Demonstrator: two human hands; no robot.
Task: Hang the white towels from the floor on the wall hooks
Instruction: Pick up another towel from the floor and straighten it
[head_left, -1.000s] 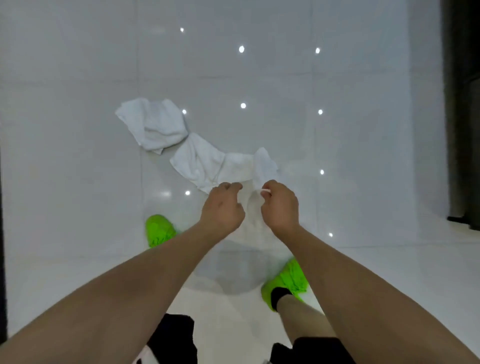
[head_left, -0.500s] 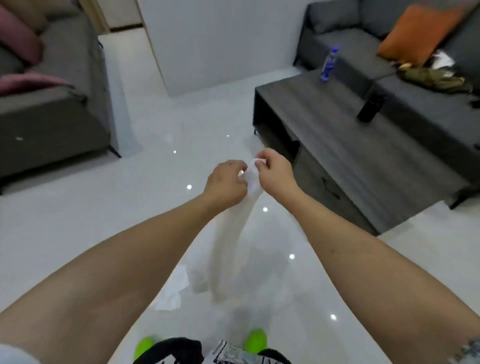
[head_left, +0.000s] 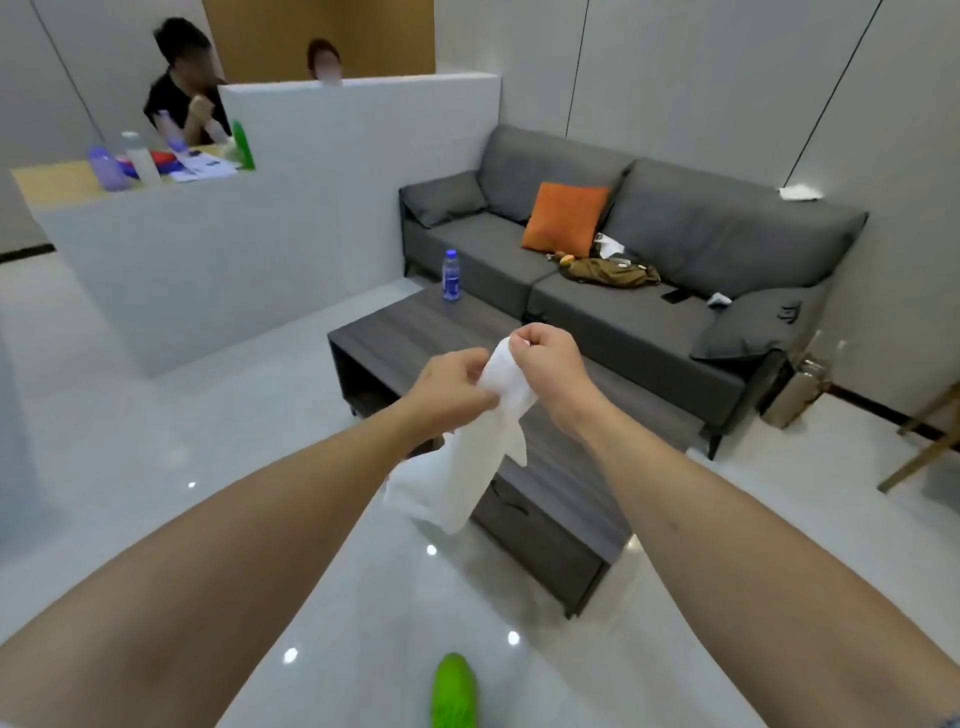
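Towel (head_left: 470, 457) hangs in the air from both hands, bunched at its top. The right hand (head_left: 550, 369) pinches the upper end; the left hand (head_left: 449, 387) grips it just below, fingers curled round the cloth. Beyond the grip stands a table (head_left: 410, 332) with a bottle (head_left: 451, 275), then a sofa (head_left: 675, 249). Below it, a green shoe (head_left: 454, 691).

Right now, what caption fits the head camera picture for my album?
Both hands, left hand and right hand, grip a white towel above the coffee table.
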